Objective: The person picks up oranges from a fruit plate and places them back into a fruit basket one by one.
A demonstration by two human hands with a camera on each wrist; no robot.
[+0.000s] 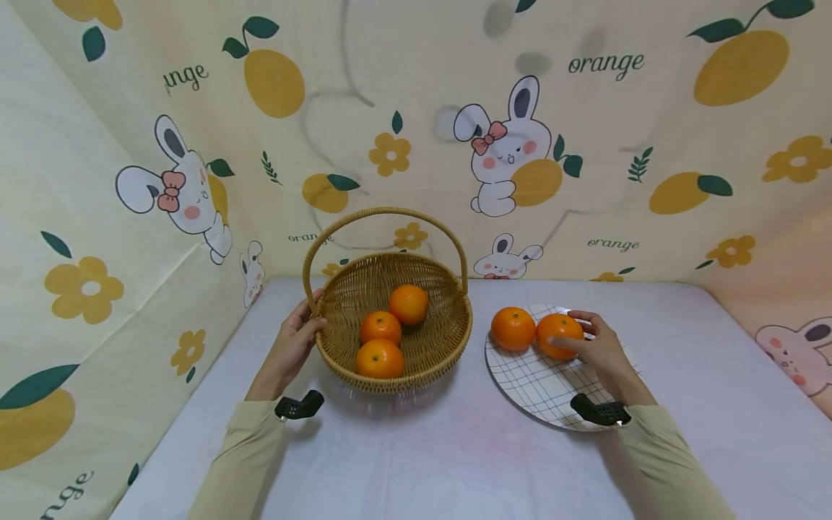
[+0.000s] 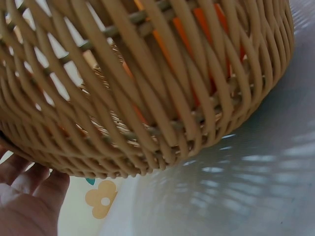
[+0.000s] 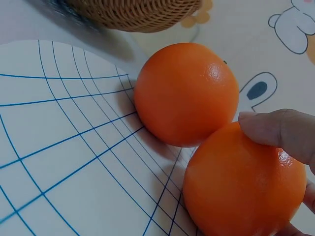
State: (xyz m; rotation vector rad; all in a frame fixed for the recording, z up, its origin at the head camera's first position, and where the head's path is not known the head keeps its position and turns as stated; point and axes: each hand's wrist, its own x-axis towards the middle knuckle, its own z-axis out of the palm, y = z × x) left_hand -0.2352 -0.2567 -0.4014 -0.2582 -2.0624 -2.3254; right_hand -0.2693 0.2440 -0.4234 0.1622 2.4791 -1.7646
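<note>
My left hand [image 1: 292, 348] grips the left side of a wicker basket [image 1: 442, 354], thumb over the rim near the handle's foot. The basket tips toward me, and the left wrist view shows its woven side [image 2: 147, 88] with shadow on the table beneath. Three oranges [image 1: 380, 359] lie inside. My right hand [image 1: 603, 354] holds an orange [image 1: 557, 334] on the checked plate [image 1: 539, 393], with the thumb [image 3: 275, 130] on its near side and fingers curled round the far side. Left of it sits another orange [image 3: 184, 93], touching or nearly touching the held one.
A white table [image 1: 416, 462] lies under everything. Behind and to the sides hangs a printed cloth [image 1: 403, 65] with rabbits and fruit. The basket's tall arched handle [image 1: 390, 211] rises above its rim, left of the plate.
</note>
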